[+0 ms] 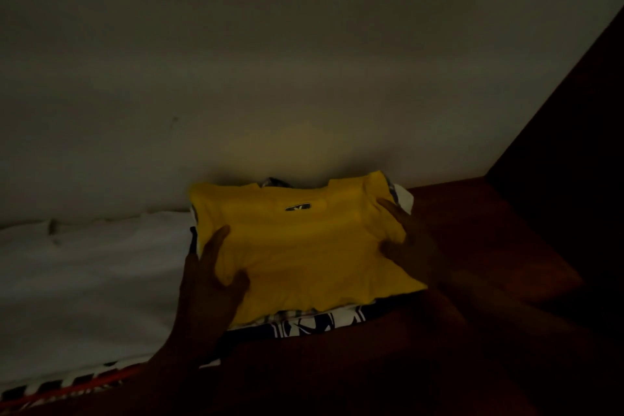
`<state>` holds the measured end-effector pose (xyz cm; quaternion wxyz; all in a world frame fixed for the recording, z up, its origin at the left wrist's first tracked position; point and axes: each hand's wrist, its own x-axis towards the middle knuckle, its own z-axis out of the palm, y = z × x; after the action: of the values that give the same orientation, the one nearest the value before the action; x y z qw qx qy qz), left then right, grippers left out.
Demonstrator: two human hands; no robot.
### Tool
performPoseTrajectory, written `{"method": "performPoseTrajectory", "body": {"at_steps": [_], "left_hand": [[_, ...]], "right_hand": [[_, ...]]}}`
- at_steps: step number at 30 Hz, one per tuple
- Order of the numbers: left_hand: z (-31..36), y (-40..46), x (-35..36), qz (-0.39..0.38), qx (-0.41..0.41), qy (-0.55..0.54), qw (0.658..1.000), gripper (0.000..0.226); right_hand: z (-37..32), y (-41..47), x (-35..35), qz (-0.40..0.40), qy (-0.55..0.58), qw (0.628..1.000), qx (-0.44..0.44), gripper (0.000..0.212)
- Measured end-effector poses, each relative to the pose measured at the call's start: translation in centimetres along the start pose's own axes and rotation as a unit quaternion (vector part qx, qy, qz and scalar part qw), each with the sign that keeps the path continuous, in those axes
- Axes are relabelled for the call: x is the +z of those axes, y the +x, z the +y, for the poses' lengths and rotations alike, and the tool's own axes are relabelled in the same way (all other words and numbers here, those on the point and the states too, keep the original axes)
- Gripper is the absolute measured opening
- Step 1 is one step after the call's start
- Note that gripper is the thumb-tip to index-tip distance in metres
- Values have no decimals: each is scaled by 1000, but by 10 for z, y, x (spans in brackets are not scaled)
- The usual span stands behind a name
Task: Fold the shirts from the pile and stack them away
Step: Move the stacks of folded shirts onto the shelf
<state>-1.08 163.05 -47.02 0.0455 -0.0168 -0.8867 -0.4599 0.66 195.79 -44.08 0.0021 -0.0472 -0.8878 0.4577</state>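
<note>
A folded yellow shirt (304, 246) with a small dark chest label lies on top of a stack of folded clothes. Under it shows a dark-and-white patterned garment (314, 322). My left hand (211, 275) lies flat on the shirt's left edge, fingers straight, thumb spread onto the cloth. My right hand (403, 236) rests on the shirt's right edge with fingers stretched toward the collar. The scene is very dim.
The stack sits on a dark reddish-brown wooden surface (489, 233) against a pale wall (270, 61). White cloth (84, 280) lies to the left. A dark wooden panel (574, 111) rises at the right. A striped edge with an orange band (67, 388) runs along the bottom left.
</note>
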Motion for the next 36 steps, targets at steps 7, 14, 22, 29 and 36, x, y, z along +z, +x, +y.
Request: {"method": "performPoseTrajectory", "body": {"at_steps": [7, 14, 22, 29, 36], "left_hand": [[-8, -4, 4, -24, -61, 19, 998, 78], [-9, -16, 13, -84, -155, 73, 982, 88], [8, -29, 4, -58, -68, 179, 980, 80], [20, -10, 13, -24, 90, 336, 937, 79], [-17, 12, 7, -111, 67, 419, 899, 95]], "right_hand": [[24, 16, 4, -16, -28, 998, 62, 77], [33, 32, 8, -73, -102, 981, 146, 76], [31, 23, 1, -40, -282, 945, 160, 95], [-15, 7, 54, -6, -423, 906, 31, 98], [15, 12, 65, -67, -405, 909, 71, 76]]}}
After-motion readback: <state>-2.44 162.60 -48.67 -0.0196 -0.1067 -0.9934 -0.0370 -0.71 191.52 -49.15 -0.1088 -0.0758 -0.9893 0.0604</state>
